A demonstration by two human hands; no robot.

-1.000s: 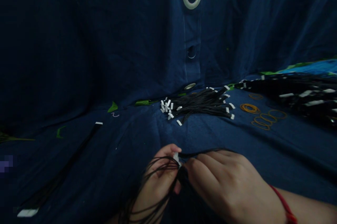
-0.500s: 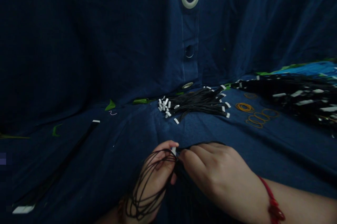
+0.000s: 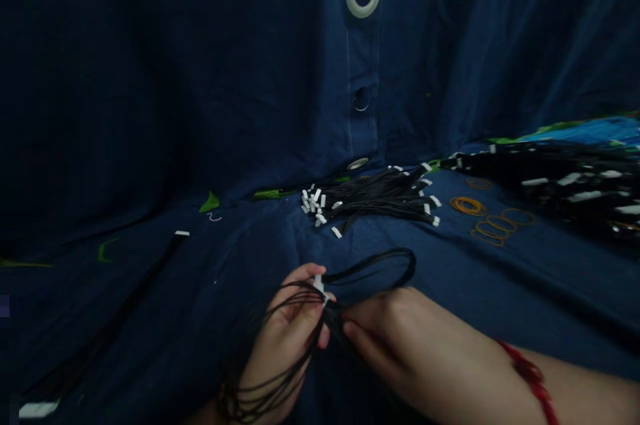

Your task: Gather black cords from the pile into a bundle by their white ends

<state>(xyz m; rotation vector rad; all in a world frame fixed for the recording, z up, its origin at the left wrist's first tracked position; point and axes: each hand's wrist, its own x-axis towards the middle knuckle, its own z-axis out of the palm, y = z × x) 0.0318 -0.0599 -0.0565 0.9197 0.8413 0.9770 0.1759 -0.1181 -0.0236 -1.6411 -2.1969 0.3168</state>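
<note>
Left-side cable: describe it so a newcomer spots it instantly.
On the blue cloth, look left of the left hand. A black cable slants there, a white connector at each end. Unlike the bunched cables farther ahead, it lies alone, stretched out.

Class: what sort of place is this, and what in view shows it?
Probably an improvised cable workspace: a pile of black cables with white connectors and orange loops on blue cloth, and a left hand holding black wires.

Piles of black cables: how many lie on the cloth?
2: a smaller pile near the middle and a larger heap at the right, cut off by the frame; more may be hidden.
</note>
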